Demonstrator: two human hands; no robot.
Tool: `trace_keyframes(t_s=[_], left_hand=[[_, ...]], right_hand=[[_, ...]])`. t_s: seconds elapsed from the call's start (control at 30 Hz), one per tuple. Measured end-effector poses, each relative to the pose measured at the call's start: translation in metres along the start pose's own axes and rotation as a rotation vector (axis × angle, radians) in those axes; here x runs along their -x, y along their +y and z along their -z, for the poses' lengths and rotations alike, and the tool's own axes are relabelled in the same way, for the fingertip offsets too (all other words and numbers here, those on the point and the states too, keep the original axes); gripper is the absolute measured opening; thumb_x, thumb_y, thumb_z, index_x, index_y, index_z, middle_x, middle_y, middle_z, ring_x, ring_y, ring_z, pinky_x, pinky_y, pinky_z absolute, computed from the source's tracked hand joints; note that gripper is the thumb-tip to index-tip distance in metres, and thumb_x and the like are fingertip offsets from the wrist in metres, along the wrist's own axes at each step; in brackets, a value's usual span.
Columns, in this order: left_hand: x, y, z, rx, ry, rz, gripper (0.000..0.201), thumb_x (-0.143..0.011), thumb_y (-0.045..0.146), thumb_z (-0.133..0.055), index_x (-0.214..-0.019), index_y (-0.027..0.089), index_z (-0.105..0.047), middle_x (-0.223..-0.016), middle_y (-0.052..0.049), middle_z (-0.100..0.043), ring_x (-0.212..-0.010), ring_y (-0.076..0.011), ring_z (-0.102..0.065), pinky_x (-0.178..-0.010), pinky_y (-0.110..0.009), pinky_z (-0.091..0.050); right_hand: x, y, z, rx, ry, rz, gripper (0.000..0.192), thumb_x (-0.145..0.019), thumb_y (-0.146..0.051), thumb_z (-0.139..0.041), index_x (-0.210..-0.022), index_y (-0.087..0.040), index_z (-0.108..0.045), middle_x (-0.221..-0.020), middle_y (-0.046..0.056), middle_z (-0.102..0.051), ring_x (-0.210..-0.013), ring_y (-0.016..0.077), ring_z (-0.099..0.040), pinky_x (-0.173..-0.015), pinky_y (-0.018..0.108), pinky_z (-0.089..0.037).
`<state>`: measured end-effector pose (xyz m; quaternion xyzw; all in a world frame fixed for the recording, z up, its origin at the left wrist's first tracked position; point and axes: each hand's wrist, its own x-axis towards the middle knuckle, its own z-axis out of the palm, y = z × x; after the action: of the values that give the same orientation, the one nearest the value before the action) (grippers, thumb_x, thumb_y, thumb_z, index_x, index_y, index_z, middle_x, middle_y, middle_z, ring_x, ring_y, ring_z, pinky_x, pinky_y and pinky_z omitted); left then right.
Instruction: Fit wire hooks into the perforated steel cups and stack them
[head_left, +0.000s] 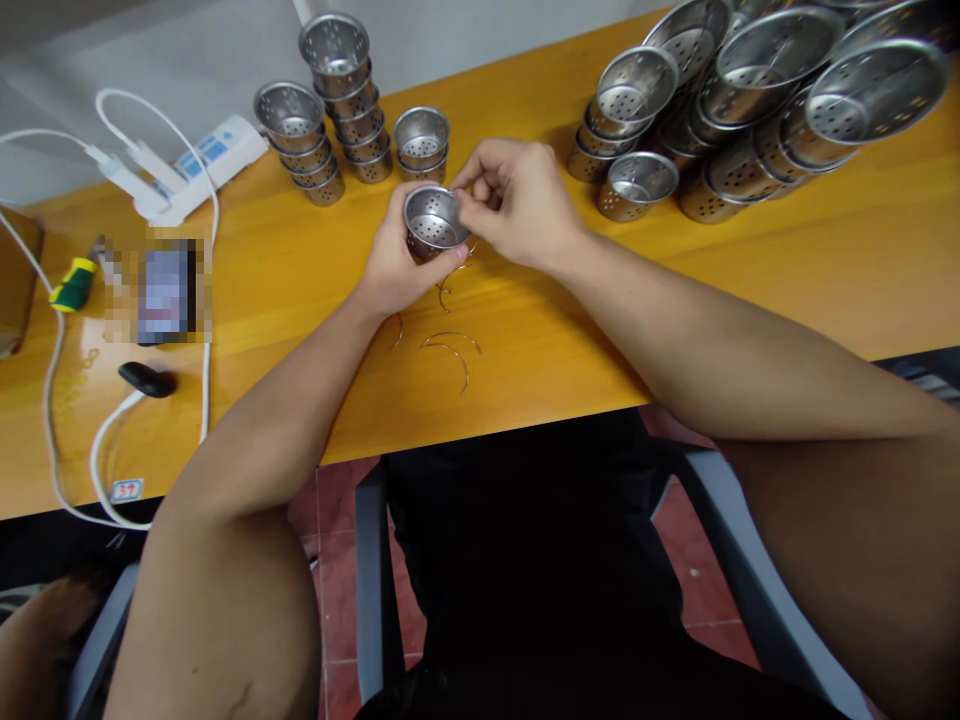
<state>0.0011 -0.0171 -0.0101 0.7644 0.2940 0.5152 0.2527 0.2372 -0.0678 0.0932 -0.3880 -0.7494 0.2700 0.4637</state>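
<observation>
My left hand (397,255) is wrapped round a small perforated metal cup (435,218), its open mouth tilted up towards me. At the cup's right rim, my right hand (514,195) has its thumb and fingertips pinched together; what they hold, if anything, is too small to make out. Below the hands, several thin curved wires (454,345) lie on the yellow table (540,350). Just behind the held cup stands a short stack of similar cups (421,140).
Taller cup stacks (337,60) stand at the back left, and many more cups (750,90) fill the back right. On the left are a power strip (217,150), white cables, a blurred phone (165,290), a yellow-green handled tool (73,285) and a black object (148,379).
</observation>
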Motion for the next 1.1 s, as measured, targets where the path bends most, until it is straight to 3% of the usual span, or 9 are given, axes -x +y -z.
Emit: trace_keyframes(t_s=[0.3,0.5,0.63,0.73,0.83,0.97,1.1], left_hand=[[0.0,0.012,0.003,-0.004,-0.042,0.053,0.101,-0.079,0.08,-0.113,-0.154,0.035,-0.062,-0.146,-0.013,-0.078,-0.135,-0.0422,-0.08,-0.127,-0.065,-0.066],[0.002,0.017,0.003,-0.011,-0.047,0.023,0.109,-0.071,0.084,-0.116,-0.154,0.037,-0.062,-0.145,-0.012,-0.078,-0.133,-0.0425,-0.08,-0.12,-0.063,-0.067],[0.001,0.013,0.005,0.01,-0.014,0.03,0.101,-0.077,0.099,-0.105,-0.147,0.036,-0.07,-0.138,-0.011,-0.083,-0.125,-0.0398,-0.083,-0.113,-0.061,-0.07],[-0.001,0.002,0.009,0.073,-0.01,0.066,0.093,-0.083,0.107,-0.095,-0.142,0.038,-0.075,-0.134,-0.009,-0.085,-0.123,-0.0387,-0.085,-0.111,-0.059,-0.071],[-0.002,-0.008,0.011,0.135,-0.01,0.095,0.093,-0.082,0.11,-0.093,-0.14,0.038,-0.079,-0.132,-0.009,-0.086,-0.125,-0.0396,-0.085,-0.113,-0.061,-0.071],[-0.001,-0.011,0.01,0.195,-0.047,0.091,0.094,-0.083,0.108,-0.095,-0.145,0.039,-0.077,-0.138,-0.01,-0.084,-0.13,-0.04,-0.085,-0.115,-0.062,-0.073],[0.0,-0.006,0.008,0.185,-0.075,0.018,0.098,-0.078,0.098,-0.106,-0.151,0.042,-0.073,-0.145,-0.01,-0.083,-0.134,-0.0402,-0.084,-0.119,-0.063,-0.073]], right_hand=[[0.0,0.002,0.001,0.008,0.017,0.04,0.029,-0.097,-0.051,-0.094,-0.084,-0.038,-0.071,-0.076,0.0,-0.069,-0.07,0.0311,-0.059,-0.068,0.048,-0.049],[0.002,-0.004,-0.006,-0.048,0.035,-0.007,0.029,-0.092,-0.057,-0.096,-0.092,-0.041,-0.073,-0.071,-0.001,-0.063,-0.072,0.0324,-0.059,-0.067,0.048,-0.054],[-0.002,-0.003,-0.006,-0.157,-0.016,-0.01,0.039,-0.094,-0.071,-0.096,-0.089,-0.039,-0.074,-0.072,0.0,-0.064,-0.069,0.0303,-0.059,-0.067,0.046,-0.053],[-0.006,-0.002,0.002,-0.278,-0.145,0.03,0.05,-0.098,-0.084,-0.096,-0.091,-0.037,-0.079,-0.08,0.002,-0.071,-0.069,0.027,-0.062,-0.069,0.045,-0.053],[-0.008,0.001,0.008,-0.313,-0.252,0.044,0.062,-0.092,-0.092,-0.103,-0.098,-0.034,-0.08,-0.078,0.0,-0.069,-0.072,0.025,-0.062,-0.072,0.043,-0.054],[-0.01,0.008,0.005,-0.358,-0.268,0.063,0.072,-0.088,-0.095,-0.106,-0.099,-0.032,-0.073,-0.079,-0.001,-0.066,-0.075,0.0238,-0.058,-0.073,0.041,-0.051],[-0.01,0.012,-0.004,-0.358,-0.192,0.11,0.075,-0.091,-0.097,-0.103,-0.095,-0.03,-0.069,-0.088,0.001,-0.069,-0.08,0.0234,-0.058,-0.077,0.04,-0.052]])
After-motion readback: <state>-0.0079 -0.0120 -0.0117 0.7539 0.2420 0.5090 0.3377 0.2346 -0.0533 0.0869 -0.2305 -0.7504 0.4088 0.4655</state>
